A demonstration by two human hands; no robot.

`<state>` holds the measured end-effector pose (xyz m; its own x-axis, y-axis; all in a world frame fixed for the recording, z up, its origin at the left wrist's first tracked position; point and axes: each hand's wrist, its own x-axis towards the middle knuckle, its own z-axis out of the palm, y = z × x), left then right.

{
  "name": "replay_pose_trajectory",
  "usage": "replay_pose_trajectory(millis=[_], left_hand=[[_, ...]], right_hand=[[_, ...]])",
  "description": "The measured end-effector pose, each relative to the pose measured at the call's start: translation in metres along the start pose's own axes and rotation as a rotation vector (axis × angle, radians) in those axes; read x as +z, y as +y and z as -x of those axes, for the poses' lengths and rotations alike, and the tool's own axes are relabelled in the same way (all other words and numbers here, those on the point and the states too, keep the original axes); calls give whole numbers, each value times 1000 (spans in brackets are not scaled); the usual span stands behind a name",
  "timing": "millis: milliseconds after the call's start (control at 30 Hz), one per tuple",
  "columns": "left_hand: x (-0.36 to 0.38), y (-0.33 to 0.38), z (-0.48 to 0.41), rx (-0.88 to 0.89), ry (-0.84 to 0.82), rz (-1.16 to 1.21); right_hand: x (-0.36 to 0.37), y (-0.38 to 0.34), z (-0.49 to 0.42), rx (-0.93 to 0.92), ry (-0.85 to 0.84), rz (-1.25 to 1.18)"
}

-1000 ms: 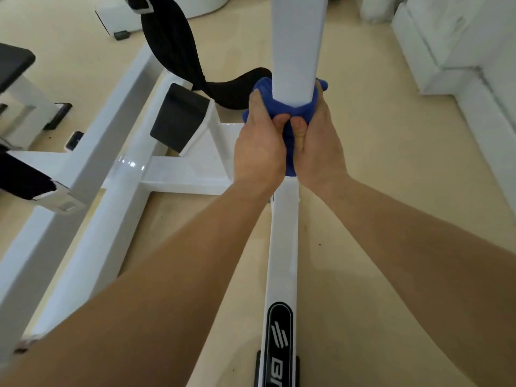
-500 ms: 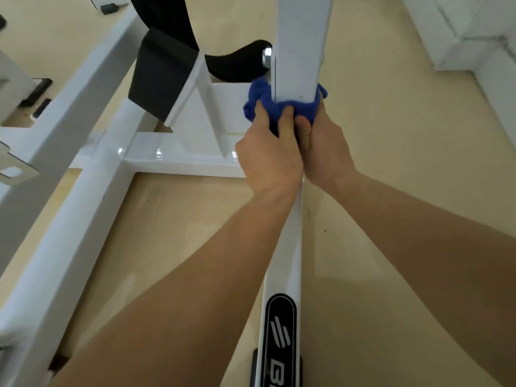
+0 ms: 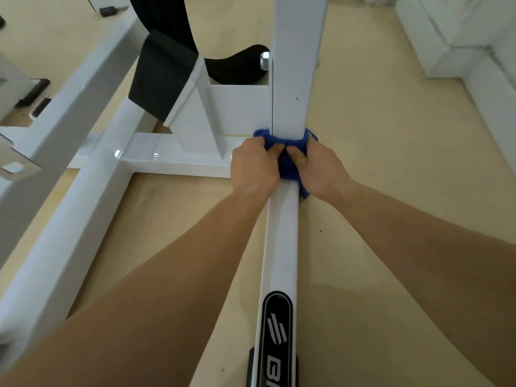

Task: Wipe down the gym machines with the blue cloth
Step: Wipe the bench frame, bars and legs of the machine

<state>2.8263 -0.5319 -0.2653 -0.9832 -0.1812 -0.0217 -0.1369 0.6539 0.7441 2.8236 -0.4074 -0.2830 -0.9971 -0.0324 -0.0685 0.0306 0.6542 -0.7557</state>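
The big white gym machine (image 3: 173,155) sits on the floor (image 3: 377,135). The blue cloth (image 3: 287,166) wraps round the bottom of its tall post (image 3: 296,79). It looks soft and light, best bunched tight. The left hand (image 3: 255,169) and right hand (image 3: 321,170) both curl round it and squeeze.

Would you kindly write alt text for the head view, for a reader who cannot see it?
Seen from above, a person's left hand and right hand hold a blue cloth wrapped around the foot of a white upright post on a gym machine. A white floor bar with a black logo plate runs from the post toward the viewer.
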Motion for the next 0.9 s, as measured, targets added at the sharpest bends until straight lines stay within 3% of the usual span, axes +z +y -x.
replay_pose_trajectory(millis=[133,200,300,400,500,667,767,900], left_hand=[[-14,27,1,80,190,231],[-17,36,0,109,230,238],[-12,25,-3,79,165,153],[4,-2,-4,11,24,39],[10,-15,-3,-30,-52,-18],[-15,-20,23,35,-152,-161],[-29,-38,49,127,-206,-305],[-52,-50,68,63,-163,-21]], right_hand=[[-16,-28,-4,-123,254,-111],[-16,-36,-8,-132,318,-143],[-8,-28,-6,-71,275,-145],[8,-4,1,48,109,-97],[13,0,4,100,89,-127],[5,-10,23,196,60,222],[-1,-19,57,131,54,454],[3,-25,86,-148,67,296]])
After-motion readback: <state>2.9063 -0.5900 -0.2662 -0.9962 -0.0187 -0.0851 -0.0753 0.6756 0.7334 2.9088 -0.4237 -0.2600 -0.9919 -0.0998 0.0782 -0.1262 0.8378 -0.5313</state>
